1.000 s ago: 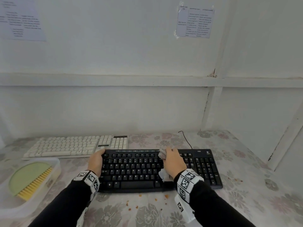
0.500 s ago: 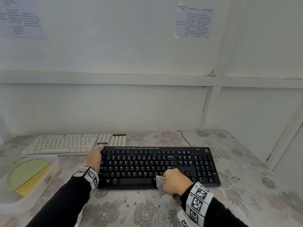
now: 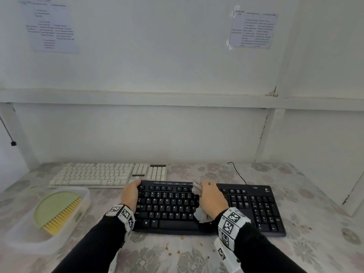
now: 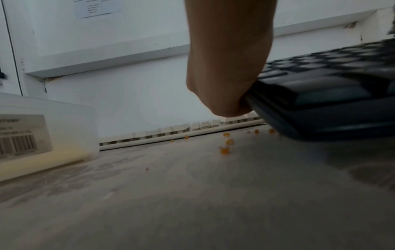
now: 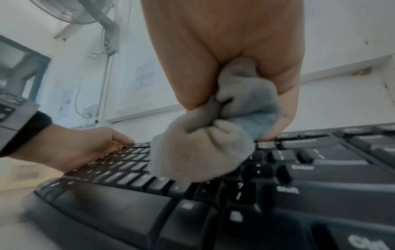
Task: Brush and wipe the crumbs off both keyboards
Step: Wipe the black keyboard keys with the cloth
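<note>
A black keyboard (image 3: 256,209) lies in front of me on the flowered table. My left hand (image 3: 131,192) grips its left end, fingers curled over the far corner; the left wrist view shows that hand (image 4: 226,81) clamped on the keyboard's edge (image 4: 320,104). My right hand (image 3: 211,198) holds a crumpled grey cloth (image 3: 201,214) and presses it on the keys near the middle, at the top rows. The right wrist view has the cloth (image 5: 205,148) bunched in the fist above the keys (image 5: 132,177). A white keyboard (image 3: 102,175) lies behind, to the left. Orange crumbs (image 3: 178,251) dot the table in front.
A clear plastic tub (image 3: 23,239) at the left holds a green brush with yellow bristles (image 3: 59,211). More crumbs (image 4: 225,148) lie between the tub and the black keyboard. A black cable (image 3: 237,172) runs back to the white wall. A few crumbs (image 3: 307,227) sit at the right.
My right hand swept the cloth down to the keyboard's front edge, then went back up to the top rows. The left hand has kept its hold on the left end.
</note>
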A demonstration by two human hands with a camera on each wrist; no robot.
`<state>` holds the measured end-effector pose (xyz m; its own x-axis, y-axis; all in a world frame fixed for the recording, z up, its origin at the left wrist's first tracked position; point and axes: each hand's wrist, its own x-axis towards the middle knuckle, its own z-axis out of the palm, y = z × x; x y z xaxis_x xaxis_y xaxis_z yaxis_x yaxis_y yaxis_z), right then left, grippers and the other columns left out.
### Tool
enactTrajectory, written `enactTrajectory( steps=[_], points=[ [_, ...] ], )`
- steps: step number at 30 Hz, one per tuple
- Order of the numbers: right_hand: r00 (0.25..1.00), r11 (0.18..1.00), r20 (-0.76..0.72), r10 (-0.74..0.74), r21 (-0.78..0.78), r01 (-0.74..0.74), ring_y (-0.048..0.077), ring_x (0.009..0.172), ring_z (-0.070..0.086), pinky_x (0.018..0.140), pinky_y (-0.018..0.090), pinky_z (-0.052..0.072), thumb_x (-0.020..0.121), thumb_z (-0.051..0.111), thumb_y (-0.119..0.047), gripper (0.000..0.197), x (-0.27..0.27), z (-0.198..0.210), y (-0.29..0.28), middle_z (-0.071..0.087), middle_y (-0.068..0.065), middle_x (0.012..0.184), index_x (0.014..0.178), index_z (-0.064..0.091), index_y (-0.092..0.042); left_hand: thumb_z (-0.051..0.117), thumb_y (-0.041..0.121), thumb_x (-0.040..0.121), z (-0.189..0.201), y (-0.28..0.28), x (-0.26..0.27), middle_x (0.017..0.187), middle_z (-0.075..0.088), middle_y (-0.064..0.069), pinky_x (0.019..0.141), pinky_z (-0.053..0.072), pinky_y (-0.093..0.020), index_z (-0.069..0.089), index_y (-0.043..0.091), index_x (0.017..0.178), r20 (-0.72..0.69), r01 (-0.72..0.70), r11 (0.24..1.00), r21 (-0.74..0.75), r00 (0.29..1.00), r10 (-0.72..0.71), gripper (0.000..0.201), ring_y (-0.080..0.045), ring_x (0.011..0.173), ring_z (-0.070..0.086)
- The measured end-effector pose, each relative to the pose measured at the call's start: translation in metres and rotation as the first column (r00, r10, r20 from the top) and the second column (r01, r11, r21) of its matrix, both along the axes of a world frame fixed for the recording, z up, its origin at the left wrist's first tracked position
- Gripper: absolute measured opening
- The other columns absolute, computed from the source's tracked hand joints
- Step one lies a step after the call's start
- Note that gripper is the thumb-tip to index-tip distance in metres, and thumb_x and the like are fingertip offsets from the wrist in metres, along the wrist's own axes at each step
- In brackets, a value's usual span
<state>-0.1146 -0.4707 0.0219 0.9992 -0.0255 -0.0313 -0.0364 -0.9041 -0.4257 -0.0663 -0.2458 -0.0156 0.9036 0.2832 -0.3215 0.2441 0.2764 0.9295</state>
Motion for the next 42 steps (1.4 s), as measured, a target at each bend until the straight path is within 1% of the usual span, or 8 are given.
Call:
enactTrajectory(
  steps=[6, 10, 18, 24, 27, 34, 38, 42],
  points=[
    [0.991, 0.996, -0.12, 0.063, -0.061, -0.071, 0.024, 0.084, 0.044, 0.073, 0.031, 0.039, 0.09, 0.045, -0.009, 0.007, -0.024, -0.007, 0.004, 0.038, 0.005, 0.098, 0.092, 0.042, -0.016, 0.041, 0.02, 0.098, 0.004, 0.001, -0.003, 0.073, 0.062, -0.011, 0.065, 0.047, -0.035, 0.064, 0.011, 0.084, -0.012, 0.016, 1.0, -0.017, 1.0, -0.016, 0.028, -0.026, 0.066, 0.058],
    [0.978, 0.993, -0.196, 0.077, -0.075, -0.093, 0.023, 0.08, 0.045, 0.063, 0.027, 0.039, 0.089, 0.045, -0.01, 0.034, -0.039, -0.012, 0.006, 0.037, -0.002, 0.079, 0.064, 0.027, -0.024, 0.041, 0.019, 0.097, 0.005, 0.002, -0.004, 0.072, 0.061, -0.012, 0.065, 0.047, -0.035, 0.064, 0.011, 0.082, -0.016, 0.018, 1.0, -0.023, 1.0, -0.018, 0.028, -0.026, 0.065, 0.057],
    [0.971, 0.997, -0.228, 0.071, -0.023, -0.078, 0.021, 0.085, 0.054, 0.078, 0.029, 0.047, 0.091, 0.045, -0.031, 0.019, -0.029, 0.015, 0.003, 0.053, 0.005, 0.094, 0.091, 0.054, -0.014, 0.041, 0.017, 0.097, 0.007, 0.001, -0.006, 0.07, 0.063, -0.01, 0.066, 0.048, -0.034, 0.066, 0.011, 0.083, -0.008, 0.025, 0.999, -0.03, 1.0, -0.025, 0.029, -0.025, 0.066, 0.058],
    [0.999, 0.999, -0.029, -0.018, 0.027, 0.019, 0.023, 0.078, 0.051, 0.069, 0.031, 0.042, 0.085, 0.045, -0.006, 0.032, -0.007, 0.02, -0.014, 0.047, -0.001, 0.078, 0.064, 0.032, -0.026, 0.042, 0.016, 0.097, 0.008, 0.003, -0.007, 0.073, 0.065, -0.01, 0.074, 0.05, -0.038, 0.067, 0.01, 0.083, 0.007, 0.019, 0.999, -0.035, 1.0, -0.019, 0.029, -0.026, 0.07, 0.06],
    [0.998, 0.993, -0.024, 0.066, -0.095, -0.068, 0.02, 0.083, 0.049, 0.072, 0.03, 0.04, 0.086, 0.046, -0.004, 0.018, -0.009, 0.015, -0.013, 0.044, 0.0, 0.093, 0.085, 0.054, -0.02, 0.043, 0.016, 0.097, 0.007, 0.004, -0.007, 0.073, 0.065, -0.01, 0.08, 0.049, -0.04, 0.067, 0.01, 0.082, 0.007, 0.023, 0.999, -0.024, 1.0, -0.023, 0.029, -0.026, 0.07, 0.061],
    [0.926, 0.935, -0.329, 0.183, -0.232, -0.267, 0.021, 0.081, 0.049, 0.063, 0.025, 0.04, 0.084, 0.042, -0.006, 0.026, -0.037, 0.014, -0.013, 0.045, -0.007, 0.074, 0.071, 0.053, -0.027, 0.044, 0.013, 0.096, 0.004, 0.005, -0.005, 0.068, 0.067, -0.008, 0.083, 0.048, -0.041, 0.068, 0.011, 0.077, 0.023, 0.035, 0.999, 0.005, 0.999, -0.035, 0.03, -0.025, 0.071, 0.06],
    [0.995, 0.996, -0.082, 0.063, -0.06, -0.068, 0.018, 0.083, 0.06, 0.067, 0.029, 0.048, 0.085, 0.046, -0.01, 0.022, -0.021, 0.024, -0.02, 0.062, -0.002, 0.086, 0.08, 0.061, -0.027, 0.043, 0.013, 0.096, 0.004, 0.005, -0.004, 0.076, 0.065, -0.01, 0.084, 0.048, -0.04, 0.067, 0.012, 0.079, 0.035, 0.045, 0.999, 0.007, 0.998, -0.045, 0.03, -0.024, 0.073, 0.06],
    [0.992, 0.991, 0.026, 0.12, -0.058, -0.118, 0.021, 0.089, 0.052, 0.078, 0.03, 0.043, 0.083, 0.049, -0.004, 0.024, -0.009, 0.018, -0.021, 0.044, -0.001, 0.095, 0.097, 0.06, -0.02, 0.043, 0.013, 0.096, 0.002, 0.005, -0.004, 0.075, 0.064, -0.01, 0.082, 0.048, -0.039, 0.067, 0.011, 0.079, 0.048, 0.04, 0.999, 0.009, 0.998, -0.041, 0.03, -0.024, 0.073, 0.059]
  ],
)
